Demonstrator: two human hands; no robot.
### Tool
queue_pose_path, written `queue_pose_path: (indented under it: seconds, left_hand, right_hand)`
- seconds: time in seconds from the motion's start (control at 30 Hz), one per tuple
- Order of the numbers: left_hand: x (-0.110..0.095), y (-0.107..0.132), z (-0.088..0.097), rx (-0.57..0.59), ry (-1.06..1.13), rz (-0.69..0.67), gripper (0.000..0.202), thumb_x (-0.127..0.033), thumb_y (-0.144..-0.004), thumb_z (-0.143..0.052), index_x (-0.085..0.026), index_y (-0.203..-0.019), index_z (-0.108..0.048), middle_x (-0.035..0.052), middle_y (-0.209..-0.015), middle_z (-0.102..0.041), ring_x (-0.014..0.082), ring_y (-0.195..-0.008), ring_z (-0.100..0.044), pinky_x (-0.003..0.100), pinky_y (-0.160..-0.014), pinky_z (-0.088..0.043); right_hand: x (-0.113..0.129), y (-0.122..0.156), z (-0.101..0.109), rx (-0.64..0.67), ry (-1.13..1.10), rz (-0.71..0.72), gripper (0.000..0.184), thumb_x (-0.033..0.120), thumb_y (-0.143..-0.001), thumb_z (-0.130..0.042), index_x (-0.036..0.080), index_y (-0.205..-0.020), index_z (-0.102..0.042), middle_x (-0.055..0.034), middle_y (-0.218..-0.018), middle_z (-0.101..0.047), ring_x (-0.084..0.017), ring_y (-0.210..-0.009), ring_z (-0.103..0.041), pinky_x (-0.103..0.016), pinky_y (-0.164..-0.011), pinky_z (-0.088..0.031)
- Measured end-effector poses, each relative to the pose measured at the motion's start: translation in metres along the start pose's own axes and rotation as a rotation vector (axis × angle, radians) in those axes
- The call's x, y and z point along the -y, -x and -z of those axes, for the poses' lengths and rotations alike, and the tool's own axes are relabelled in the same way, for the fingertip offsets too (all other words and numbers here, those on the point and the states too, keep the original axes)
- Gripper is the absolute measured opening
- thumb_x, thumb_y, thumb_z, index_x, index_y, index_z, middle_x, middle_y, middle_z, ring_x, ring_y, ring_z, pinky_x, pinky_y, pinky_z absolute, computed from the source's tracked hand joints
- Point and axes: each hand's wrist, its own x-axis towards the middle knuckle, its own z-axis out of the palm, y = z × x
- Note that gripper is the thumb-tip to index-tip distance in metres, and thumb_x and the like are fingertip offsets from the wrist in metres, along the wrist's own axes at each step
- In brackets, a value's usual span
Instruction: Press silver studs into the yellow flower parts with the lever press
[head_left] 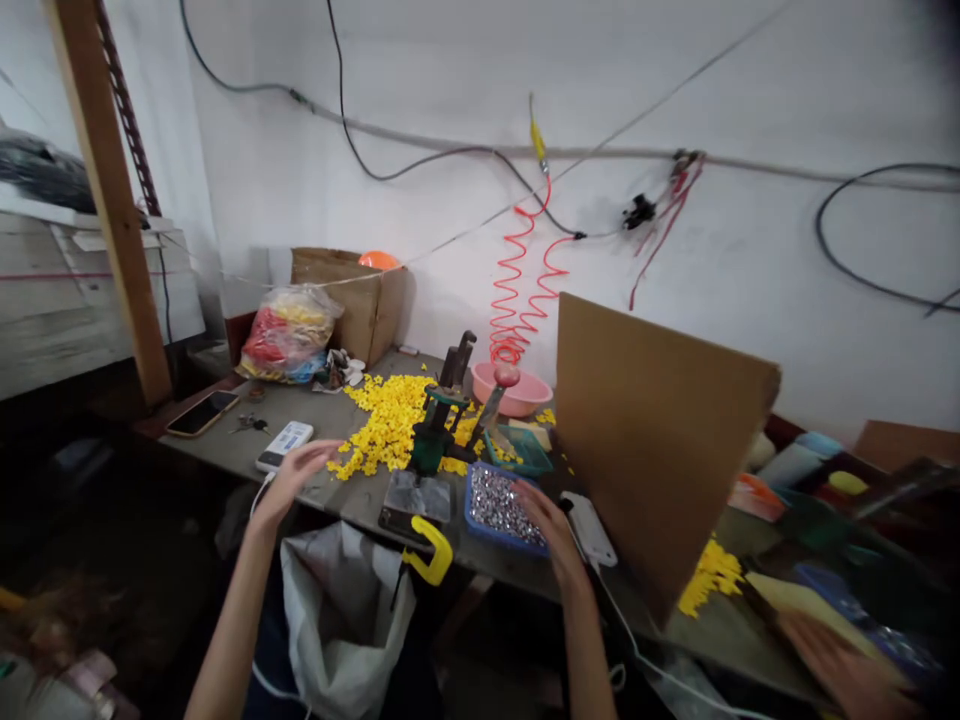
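My left hand is stretched out at the near edge of a pile of small yellow plastic pieces, its fingers extended and nothing visible in them. Over the right side of a blue basket filled with small shiny metal pieces is my right hand, fingers extended; whether the tips touch the pieces I cannot tell. Between the hands stands a green hand press with a lever ending in a round knob. A yellow hook-shaped part juts from the table edge below it.
An open white sack hangs before the table. A white device, phone and keys lie left. A pink basin and teal tray stand behind. A cardboard panel separates another person's hand at right.
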Motion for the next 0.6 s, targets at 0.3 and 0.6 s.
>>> queue_pose_path:
  seconds: [0.3, 0.6]
  left_hand:
    - [0.086, -0.01, -0.059, 0.18, -0.587, 0.059, 0.063, -0.036, -0.079, -0.073, -0.026, -0.138, -0.053, 0.0143, -0.136, -0.05, 0.0372, -0.122, -0.043, 0.052, -0.098, -0.041]
    - [0.112, -0.029, -0.071, 0.272, -0.497, -0.066, 0.03, -0.027, -0.089, -0.057, -0.021, -0.118, -0.062, 0.0108, -0.115, -0.059, 0.0297, -0.114, -0.043, 0.047, -0.104, -0.037]
  right_hand:
    - [-0.039, 0.014, -0.058, -0.002, -0.032, -0.159, 0.035, 0.036, -0.083, -0.063, 0.027, -0.116, -0.069, -0.0058, -0.131, -0.064, -0.025, -0.121, -0.06, -0.039, -0.103, -0.047]
    - [-0.047, 0.008, -0.058, 0.024, -0.063, -0.266, 0.039, 0.031, -0.081, -0.065, 0.025, -0.119, -0.069, -0.0063, -0.128, -0.065, -0.024, -0.117, -0.061, -0.036, -0.099, -0.047]
